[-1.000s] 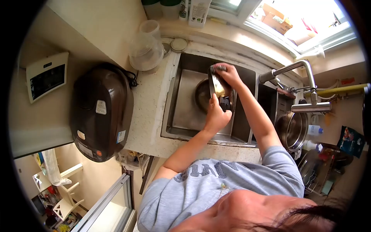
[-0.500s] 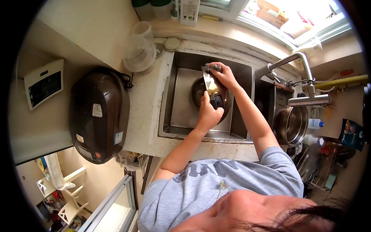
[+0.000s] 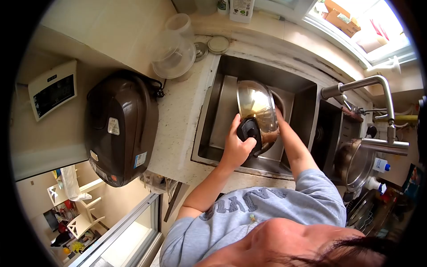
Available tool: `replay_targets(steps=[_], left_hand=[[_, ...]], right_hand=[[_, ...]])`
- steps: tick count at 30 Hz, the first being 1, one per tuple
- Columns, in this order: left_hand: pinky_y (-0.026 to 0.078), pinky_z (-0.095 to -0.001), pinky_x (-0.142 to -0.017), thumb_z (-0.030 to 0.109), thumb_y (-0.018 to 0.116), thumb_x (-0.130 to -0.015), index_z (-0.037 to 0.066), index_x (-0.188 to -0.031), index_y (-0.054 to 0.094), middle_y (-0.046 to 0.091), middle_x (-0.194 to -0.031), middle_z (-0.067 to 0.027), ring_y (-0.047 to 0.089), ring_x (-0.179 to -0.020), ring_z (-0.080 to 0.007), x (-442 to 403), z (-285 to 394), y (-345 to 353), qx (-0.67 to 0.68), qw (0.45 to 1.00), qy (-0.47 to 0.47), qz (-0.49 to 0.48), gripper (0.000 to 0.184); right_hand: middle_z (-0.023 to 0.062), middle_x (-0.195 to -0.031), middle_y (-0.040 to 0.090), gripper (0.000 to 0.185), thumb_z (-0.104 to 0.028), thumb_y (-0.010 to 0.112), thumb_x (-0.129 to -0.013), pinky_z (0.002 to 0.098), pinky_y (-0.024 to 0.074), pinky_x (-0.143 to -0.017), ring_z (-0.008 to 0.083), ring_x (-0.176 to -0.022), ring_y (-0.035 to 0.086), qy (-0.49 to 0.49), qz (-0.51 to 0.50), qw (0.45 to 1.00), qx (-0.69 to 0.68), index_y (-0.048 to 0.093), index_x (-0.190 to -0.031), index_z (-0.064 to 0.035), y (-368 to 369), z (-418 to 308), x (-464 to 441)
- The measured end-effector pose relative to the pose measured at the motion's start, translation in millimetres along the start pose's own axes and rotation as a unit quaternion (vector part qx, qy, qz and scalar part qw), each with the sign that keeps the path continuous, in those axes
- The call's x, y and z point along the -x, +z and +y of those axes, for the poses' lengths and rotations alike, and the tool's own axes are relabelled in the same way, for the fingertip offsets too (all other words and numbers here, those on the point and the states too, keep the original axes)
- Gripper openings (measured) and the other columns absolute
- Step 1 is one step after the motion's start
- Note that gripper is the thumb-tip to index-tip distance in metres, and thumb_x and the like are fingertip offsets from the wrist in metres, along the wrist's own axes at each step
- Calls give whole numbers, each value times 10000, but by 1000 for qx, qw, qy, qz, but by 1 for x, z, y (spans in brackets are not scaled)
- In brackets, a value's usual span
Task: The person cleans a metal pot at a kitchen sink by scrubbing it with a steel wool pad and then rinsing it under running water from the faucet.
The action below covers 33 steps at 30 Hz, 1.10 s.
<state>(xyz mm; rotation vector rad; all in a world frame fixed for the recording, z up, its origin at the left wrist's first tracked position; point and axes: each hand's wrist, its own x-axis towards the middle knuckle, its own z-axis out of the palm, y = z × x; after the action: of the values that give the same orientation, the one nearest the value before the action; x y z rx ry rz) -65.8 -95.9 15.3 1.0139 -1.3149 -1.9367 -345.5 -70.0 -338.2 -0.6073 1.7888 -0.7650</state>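
Observation:
A shiny domed pot lid [image 3: 258,100] with a black knob [image 3: 250,130] is tilted up over the metal sink [image 3: 218,120]. My left hand [image 3: 239,143] is closed round the knob, thumb on top. Behind the lid is my right hand [image 3: 279,115], its fingers hidden by the lid. Part of a round metal pan [image 3: 279,100] shows in the sink behind the lid. No scrubber can be seen in this view.
A brown rice cooker [image 3: 122,129] and clear plastic containers [image 3: 174,58] stand left of the sink. The faucet [image 3: 378,82] and a steel pot [image 3: 354,164] are at the right. A flat round lid [image 3: 218,44] lies behind the sink.
The lid has turned, so its shiny dome now shows broadly. My right hand has moved from its far edge to behind it, and the grey scrubber is no longer visible.

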Motion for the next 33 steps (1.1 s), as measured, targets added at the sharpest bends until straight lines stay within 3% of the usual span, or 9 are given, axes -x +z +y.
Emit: replay_targets(steps=[8, 11, 12, 14, 16, 18, 22, 28, 33], left_hand=[[450, -195, -707, -16, 523, -684, -124, -1316, 276, 547, -952, -64, 539, -792, -103, -11, 21, 5, 72, 995, -56, 31, 687], [460, -215, -727, 4, 531, -686, -111, -1339, 256, 545, -1002, -84, 546, -846, -113, -12, 15, 1, 78, 995, -51, 29, 719], [460, -215, -727, 4, 531, -686, -111, -1339, 256, 545, -1002, -84, 546, -846, -113, -11, 19, 1, 76, 995, -55, 23, 719], [466, -229, -751, 19, 547, -694, -92, -1350, 256, 545, -1043, -98, 549, -901, -128, -9, 26, 4, 116, 990, -74, 31, 726], [455, -239, -799, 53, 595, -745, -73, -1346, 281, 548, -1078, -101, 544, -948, -138, -8, 27, 8, 136, 987, -77, 26, 689], [436, -247, -840, 108, 626, -805, -63, -1329, 313, 548, -1097, -91, 533, -975, -136, -9, 29, 13, 144, 986, -77, 36, 634], [432, -260, -860, 131, 607, -846, -48, -1319, 335, 546, -1113, -99, 530, -989, -145, -8, 32, 18, 156, 984, -80, 24, 574], [452, -270, -848, 121, 610, -841, -46, -1346, 302, 548, -1105, -102, 550, -971, -158, -8, 19, 8, 184, 976, -88, 71, 615], [456, -275, -844, 74, 602, -807, -48, -1333, 324, 550, -1098, -101, 554, -965, -163, -11, 19, 9, 172, 983, -65, 22, 607]], right_hand=[[181, -982, 638, 351, -267, 642, -755, 348, 472, -767, 295, -893, 607, -55, -105, 919, 376, 627, -1006, -22, 11, -64, 93], [197, -953, 649, 347, -289, 658, -736, 350, 476, -765, 312, -873, 621, -27, -65, 927, 368, 652, -969, -33, -16, -83, 112], [207, -849, 646, 305, -282, 675, -699, 377, 487, -757, 353, -835, 623, -69, 41, 932, 353, 666, -879, -36, -20, -115, 145], [152, -877, 656, 350, -147, 663, -710, 349, 484, -751, 258, -825, 630, -96, 236, 940, 229, 615, -1022, 2, -39, -124, 157], [85, -1002, 606, 414, -120, 654, -748, 277, 445, -821, 147, -921, 556, -173, 246, 951, 64, 558, -1138, -15, -43, -182, 202], [60, -1122, 578, 407, -67, 608, -803, 270, 442, -854, 156, -993, 548, -268, 141, 949, -89, 527, -1201, -47, -24, -241, 245], [110, -1189, 547, 455, 51, 587, -695, 359, 352, -984, 283, -1132, 466, -455, 164, 862, 150, 577, -1136, -59, 28, -261, 269], [91, -1196, 536, 457, 77, 583, -607, 399, 354, -967, 305, -1115, 456, -444, 233, 847, 178, 618, -1036, -76, 69, -184, 328], [95, -1165, 543, 389, 58, 565, -668, 413, 358, -938, 322, -1085, 452, -418, 300, 850, 116, 573, -1033, -76, 55, -238, 283]])
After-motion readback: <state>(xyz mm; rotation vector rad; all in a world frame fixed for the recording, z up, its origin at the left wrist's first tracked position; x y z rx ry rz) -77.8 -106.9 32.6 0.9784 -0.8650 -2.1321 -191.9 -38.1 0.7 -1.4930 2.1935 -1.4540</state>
